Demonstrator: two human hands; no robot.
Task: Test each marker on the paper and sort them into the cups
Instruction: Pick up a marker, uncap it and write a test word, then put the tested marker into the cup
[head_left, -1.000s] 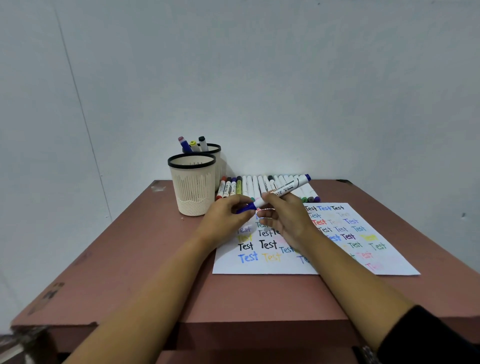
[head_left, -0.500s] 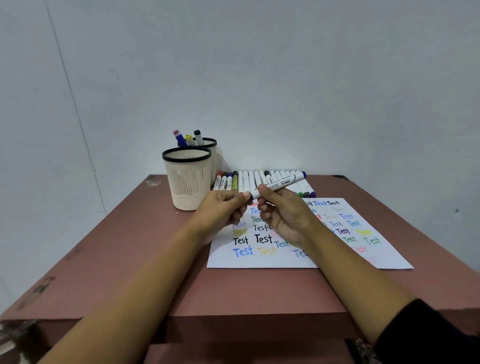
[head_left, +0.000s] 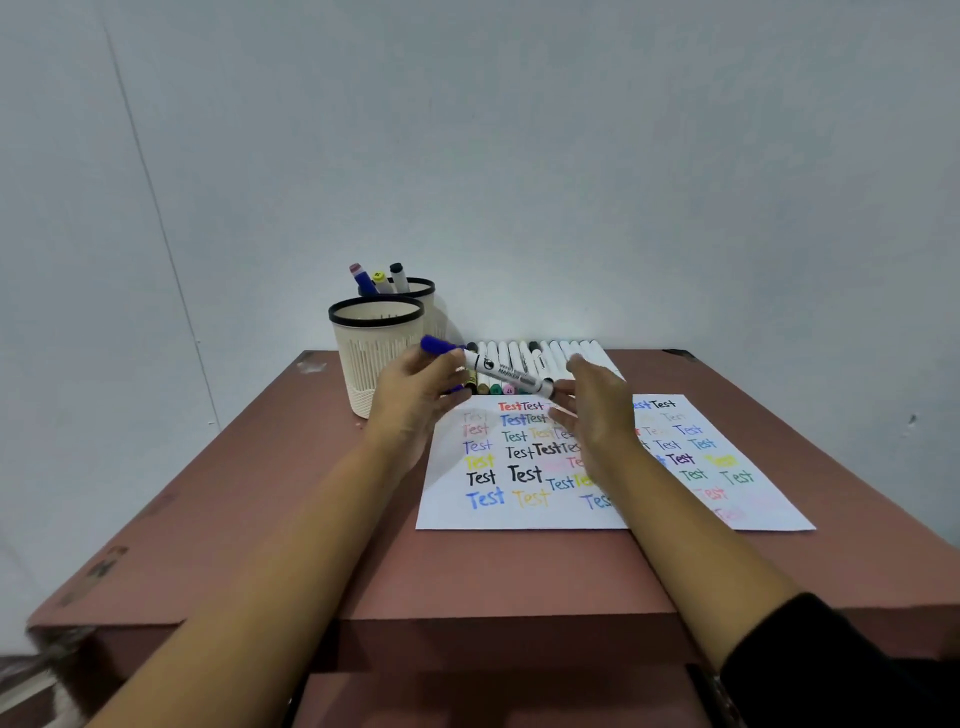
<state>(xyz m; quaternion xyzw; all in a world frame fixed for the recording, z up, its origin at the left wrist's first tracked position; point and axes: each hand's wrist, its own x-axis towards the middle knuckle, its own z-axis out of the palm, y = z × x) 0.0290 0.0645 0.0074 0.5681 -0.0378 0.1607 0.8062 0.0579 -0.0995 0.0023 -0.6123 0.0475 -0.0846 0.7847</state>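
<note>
Left hand (head_left: 415, 400) grip curled round blue-capped marker (head_left: 493, 366), cap end by near cup (head_left: 376, 358), held above paper (head_left: 519, 514) far edge, right hand (head_left: 597, 410) grip slack, fingers spread, holding nothing, beside marker's right end.

The scene is lit softly and evenly, at moderate brightness. The wall (head_left: 571, 156) is rendered a dull grey-blue and is dimmed slightly toward the upper corners. A faint, diffuse shadow is cast on the left part of the paper (head_left: 519, 514) beneath the left hand (head_left: 415, 400). The fingers of the right hand (head_left: 597, 415) are smeared by motion blur, while the print on the marker (head_left: 506, 371) is kept fairly legible. Straight lines are bowed toward the frame edges by the wide lens, and the lower left corner is streaked and unsharp.
</note>
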